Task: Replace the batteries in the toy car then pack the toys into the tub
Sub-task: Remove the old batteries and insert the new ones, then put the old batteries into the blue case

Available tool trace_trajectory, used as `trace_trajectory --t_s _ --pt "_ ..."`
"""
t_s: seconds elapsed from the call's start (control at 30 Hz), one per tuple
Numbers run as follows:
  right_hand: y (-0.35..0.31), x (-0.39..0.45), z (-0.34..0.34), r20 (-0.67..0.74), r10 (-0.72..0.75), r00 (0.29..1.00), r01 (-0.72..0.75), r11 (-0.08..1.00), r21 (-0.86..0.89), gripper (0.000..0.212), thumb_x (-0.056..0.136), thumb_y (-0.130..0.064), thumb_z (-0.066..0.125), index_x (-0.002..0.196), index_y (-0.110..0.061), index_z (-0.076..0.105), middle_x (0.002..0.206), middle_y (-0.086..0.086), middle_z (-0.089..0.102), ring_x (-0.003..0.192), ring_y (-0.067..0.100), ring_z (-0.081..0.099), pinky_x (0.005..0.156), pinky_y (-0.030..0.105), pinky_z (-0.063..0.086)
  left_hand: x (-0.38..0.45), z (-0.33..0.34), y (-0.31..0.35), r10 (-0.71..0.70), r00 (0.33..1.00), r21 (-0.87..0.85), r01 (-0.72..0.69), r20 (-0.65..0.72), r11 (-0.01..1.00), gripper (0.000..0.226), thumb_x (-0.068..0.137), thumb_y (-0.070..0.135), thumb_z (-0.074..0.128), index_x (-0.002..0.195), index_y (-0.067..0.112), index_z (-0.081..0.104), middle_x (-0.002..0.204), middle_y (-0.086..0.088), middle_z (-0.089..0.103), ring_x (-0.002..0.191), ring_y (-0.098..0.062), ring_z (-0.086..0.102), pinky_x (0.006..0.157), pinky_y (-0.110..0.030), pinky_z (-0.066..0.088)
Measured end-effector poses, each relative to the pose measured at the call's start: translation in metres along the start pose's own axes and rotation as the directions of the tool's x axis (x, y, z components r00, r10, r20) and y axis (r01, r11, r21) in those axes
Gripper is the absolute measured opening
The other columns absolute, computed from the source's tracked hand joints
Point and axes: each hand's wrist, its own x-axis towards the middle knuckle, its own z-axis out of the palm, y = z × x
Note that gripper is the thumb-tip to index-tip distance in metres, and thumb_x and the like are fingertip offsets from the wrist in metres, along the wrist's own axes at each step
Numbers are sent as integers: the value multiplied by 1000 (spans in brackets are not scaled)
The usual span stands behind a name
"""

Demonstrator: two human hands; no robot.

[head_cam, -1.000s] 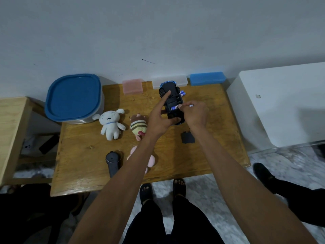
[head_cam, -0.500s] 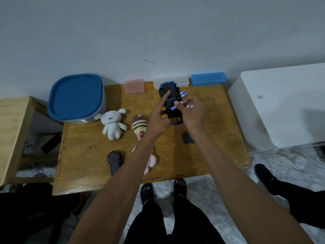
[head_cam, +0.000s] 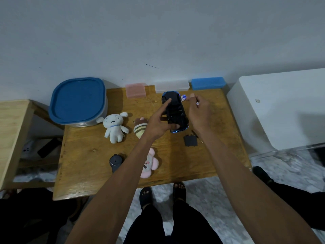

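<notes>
The black toy car lies upside down on the wooden table, blue trim showing at its near end. My left hand grips the car's near end, index finger stretched along its underside. My right hand hovers just right of the car, closed around a small battery whose tip pokes out. Two more batteries lie beside the car's far end. The black battery cover and a thin screwdriver rest near my right wrist. The tub, with its blue lid on, stands at the back left.
A white plush, a striped plush, a pink plush and a dark grey remote lie on the table. Pink, clear and blue boxes line the wall. A white cabinet stands right, a wooden stool left.
My right hand has lifted the battery off the car's underside and drawn away to the right. The left hand keeps its hold on the car.
</notes>
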Motion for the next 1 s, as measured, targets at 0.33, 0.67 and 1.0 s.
trace_trajectory --t_s 0.33,0.67,1.0 --pt "36 12 2 135 159 978 -155 987 -43 18 104 -21 52 115 -17 65 106 2 66 88 13 63 70 25 55 12 0 -20 -209 969 77 200 130 977 112 70 -16 81 159 26 28 154 -11 41 139 -30 44 87 -26 57" --pt "88 36 4 214 195 957 -181 980 -84 21 100 -31 60 99 -13 71 92 3 69 84 15 61 71 29 46 27 19 -36 -376 918 377 306 128 874 119 69 -5 86 161 28 19 158 -12 36 142 -33 40 109 -50 47" --pt "108 123 -31 98 186 978 -167 970 -176 23 101 -36 56 110 -18 66 97 -5 61 87 10 55 71 22 42 72 75 11 -108 955 688 276 -277 671 76 89 44 73 153 31 35 164 -15 18 151 -40 12 118 -55 29"
